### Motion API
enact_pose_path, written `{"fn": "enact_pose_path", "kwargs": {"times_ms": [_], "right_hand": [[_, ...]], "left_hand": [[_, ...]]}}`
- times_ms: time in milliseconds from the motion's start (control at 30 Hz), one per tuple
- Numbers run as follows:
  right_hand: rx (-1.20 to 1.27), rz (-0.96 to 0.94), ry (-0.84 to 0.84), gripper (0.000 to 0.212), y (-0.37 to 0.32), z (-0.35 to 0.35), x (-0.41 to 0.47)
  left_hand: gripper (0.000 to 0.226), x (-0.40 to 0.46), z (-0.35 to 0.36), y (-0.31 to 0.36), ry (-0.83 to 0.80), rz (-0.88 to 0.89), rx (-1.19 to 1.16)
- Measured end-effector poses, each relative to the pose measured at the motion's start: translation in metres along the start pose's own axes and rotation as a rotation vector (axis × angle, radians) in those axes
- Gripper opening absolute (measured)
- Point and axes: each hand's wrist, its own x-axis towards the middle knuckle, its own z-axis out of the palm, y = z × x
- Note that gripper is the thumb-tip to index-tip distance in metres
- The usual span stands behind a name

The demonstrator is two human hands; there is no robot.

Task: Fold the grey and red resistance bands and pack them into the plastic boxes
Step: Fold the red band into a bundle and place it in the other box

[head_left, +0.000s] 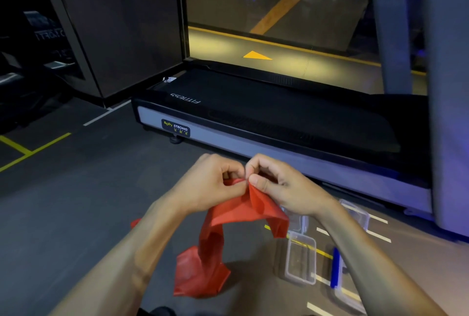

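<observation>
You are in a dim gym, looking down at a dark grey floor (76, 214) marked with yellow and white lines. Beyond your fingers lies a black treadmill (266, 117) with a grey side rail bearing a "BODY STRONG" label, and past that a window onto a lit lane with a yellow arrow.

The red resistance band (215, 239) is the biggest of the task's things here. It is thin, smooth and slightly glossy, more like a soft sheet than a strap. Its top edge is bunched between your fingertips; from there it drapes down below both hands, twists into a narrow rope-like fall, then spreads into a crumpled heap on the floor well beneath your fingers. A short flap hangs under your right palm.

Your left hand (210, 183) has its fingers curled, thumb and forefinger pinching the band's edge. Your right hand (276, 183) is curled the same way, pinching the same edge, its fingertips touching those of the left.

Below and to the right of your right fingers, clear plastic boxes (300, 257) sit on the floor: one open and facing up, others partly hidden by your right forearm. Beside them lies a blue strip (335, 267); I cannot tell what it is.
</observation>
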Motion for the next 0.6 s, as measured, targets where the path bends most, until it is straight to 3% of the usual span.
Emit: {"fn": "enact_pose_path", "kwargs": {"times_ms": [133, 333, 600], "right_hand": [[0.047, 0.0, -0.037, 0.005, 0.0, -0.0025, 0.0013], [0.204, 0.022, -0.08, 0.006, -0.0017, 0.0035, 0.0025], [0.056, 0.008, -0.054, 0.009, -0.0014, -0.0048, 0.0024]], "left_hand": [[0.023, -0.0014, 0.0008, -0.0014, -0.003, 0.004, -0.039], [0.018, -0.0038, -0.0034, -0.0031, -0.113, -0.05, -0.365], [0.012, -0.0034, 0.0003, -0.0098, -0.053, -0.078, -0.294]]}}
